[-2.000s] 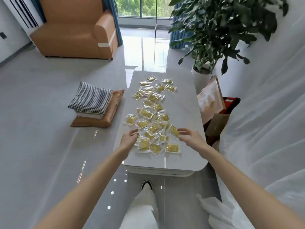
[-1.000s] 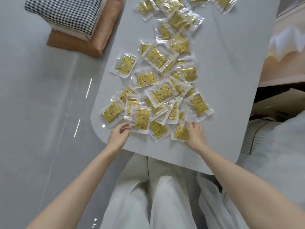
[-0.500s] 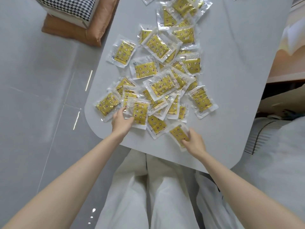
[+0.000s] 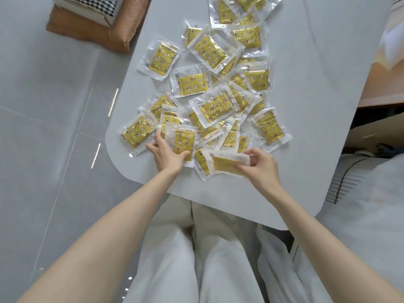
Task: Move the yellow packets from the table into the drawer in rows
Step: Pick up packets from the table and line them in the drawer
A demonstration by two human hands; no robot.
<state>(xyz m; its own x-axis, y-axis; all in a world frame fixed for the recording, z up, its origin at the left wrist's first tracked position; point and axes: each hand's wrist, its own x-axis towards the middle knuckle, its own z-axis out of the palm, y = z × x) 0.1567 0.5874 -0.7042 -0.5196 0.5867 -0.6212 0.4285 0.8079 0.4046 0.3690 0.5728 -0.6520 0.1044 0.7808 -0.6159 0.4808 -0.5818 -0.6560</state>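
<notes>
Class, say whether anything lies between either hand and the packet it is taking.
Nothing visible: the left hand holds one yellow packet, the right hand pinches a second packet. The drawer is out of view.

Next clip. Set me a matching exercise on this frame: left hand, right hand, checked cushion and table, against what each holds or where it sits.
Things:
1. left hand
2. right hand
3. checked cushion
4. table

States:
A. sits on a brown cushion on the floor
B. holds a blurred packet at the pile's near edge
C. grips the near-left packet
D. bears the scattered yellow packets

Pairs: 1-C, 2-B, 3-A, 4-D
</notes>
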